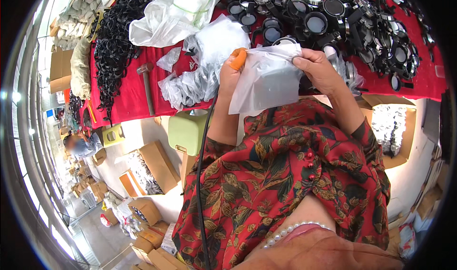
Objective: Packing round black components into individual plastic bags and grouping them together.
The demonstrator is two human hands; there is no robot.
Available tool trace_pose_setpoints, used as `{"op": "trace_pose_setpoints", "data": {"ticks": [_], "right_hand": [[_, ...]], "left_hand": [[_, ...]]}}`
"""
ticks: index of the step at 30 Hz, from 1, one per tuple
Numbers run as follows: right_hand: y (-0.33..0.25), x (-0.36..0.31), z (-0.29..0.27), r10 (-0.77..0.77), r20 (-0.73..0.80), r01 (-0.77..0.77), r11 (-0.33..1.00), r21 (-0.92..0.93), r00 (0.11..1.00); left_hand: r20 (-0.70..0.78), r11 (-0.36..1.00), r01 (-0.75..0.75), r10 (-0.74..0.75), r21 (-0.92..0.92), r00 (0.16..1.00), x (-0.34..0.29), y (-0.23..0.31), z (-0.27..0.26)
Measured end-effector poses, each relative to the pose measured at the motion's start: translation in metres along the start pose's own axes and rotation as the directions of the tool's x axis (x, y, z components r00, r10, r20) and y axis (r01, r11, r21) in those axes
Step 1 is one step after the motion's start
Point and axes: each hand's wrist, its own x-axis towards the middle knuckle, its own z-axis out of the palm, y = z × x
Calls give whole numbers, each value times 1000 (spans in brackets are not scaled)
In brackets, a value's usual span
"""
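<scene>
At upper centre, the left hand (pixel 231 74) and right hand (pixel 321 71) pinch a thin, squarish, cloudy plastic bag (pixel 271 84).

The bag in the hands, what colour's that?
The bag is cloudy white, best seen in the head view.

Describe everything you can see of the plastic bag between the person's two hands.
The bag looks like thin, milky, see-through plastic, roughly rectangular and slightly creased. It hangs a little tilted by the near edge of the red-covered table. The left hand grips its upper left edge, and the right hand pinches its upper right edge. A greyer patch shows through it; I cannot tell if something is inside.
</scene>
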Motion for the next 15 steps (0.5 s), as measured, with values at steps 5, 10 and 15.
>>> {"op": "trace_pose_setpoints", "data": {"ticks": [5,10,15], "right_hand": [[-1,3,3,-50,-159,24,986,-163,986],[-3,-1,-3,-64,-246,-10,957,-289,967],[5,-1,-19,-292,-344,78,850,-522,892]], "left_hand": [[-124,892,-112,184,438,975,10,-6,2],[-71,977,-156,167,143,983,7,9,21],[37,996,-37,34,79,999,5,16,7]]}}
